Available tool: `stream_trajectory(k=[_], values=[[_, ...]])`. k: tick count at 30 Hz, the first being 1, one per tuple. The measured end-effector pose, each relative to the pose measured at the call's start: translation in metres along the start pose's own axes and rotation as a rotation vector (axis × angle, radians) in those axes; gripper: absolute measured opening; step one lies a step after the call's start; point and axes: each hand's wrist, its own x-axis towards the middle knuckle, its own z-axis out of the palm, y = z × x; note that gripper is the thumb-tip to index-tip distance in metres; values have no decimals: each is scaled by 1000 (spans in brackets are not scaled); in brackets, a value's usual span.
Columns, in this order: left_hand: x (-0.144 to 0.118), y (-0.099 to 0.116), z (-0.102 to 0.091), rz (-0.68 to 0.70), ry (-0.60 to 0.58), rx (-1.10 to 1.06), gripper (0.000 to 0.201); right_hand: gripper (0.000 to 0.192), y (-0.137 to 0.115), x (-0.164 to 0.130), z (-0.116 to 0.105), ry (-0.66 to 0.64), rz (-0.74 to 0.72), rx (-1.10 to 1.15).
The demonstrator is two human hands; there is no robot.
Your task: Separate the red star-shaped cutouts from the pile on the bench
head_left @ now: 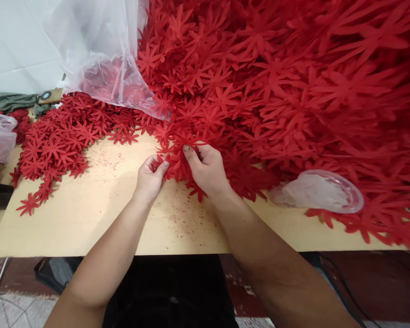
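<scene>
Both forearms are reaching up from the bottom of the frame; the left hand (150,176) and right hand (207,166) are pinching a small bunch of red flower cutouts (176,160) at centre, touching the big red pile (294,91) filling the upper right, over the table (89,218).

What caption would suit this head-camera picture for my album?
Left hand and right hand pinch a bunch of red flower cutouts at the edge of a huge red pile on a wooden table.
</scene>
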Motion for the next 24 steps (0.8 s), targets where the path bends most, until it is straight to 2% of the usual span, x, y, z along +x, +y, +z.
stream_trajectory(k=[5,10,12,18,22,24], values=[[-1,3,0,-23,-5,-36,32,19,14,2,2,11,-17,101],[-5,6,2,-13,-155,-17,38,19,17,1,5,19,46,128],[-5,4,2,-19,-193,38,33,22,14,1,5,30,67,104],[-3,-1,0,-23,-144,100,19,28,10,0,8,43,104,125],[-1,-1,-2,-18,-18,17,15,39,11,-1,10,-120,166,270],[0,-2,-1,-22,2,-2,14,39,10,-1,10,-160,181,274]])
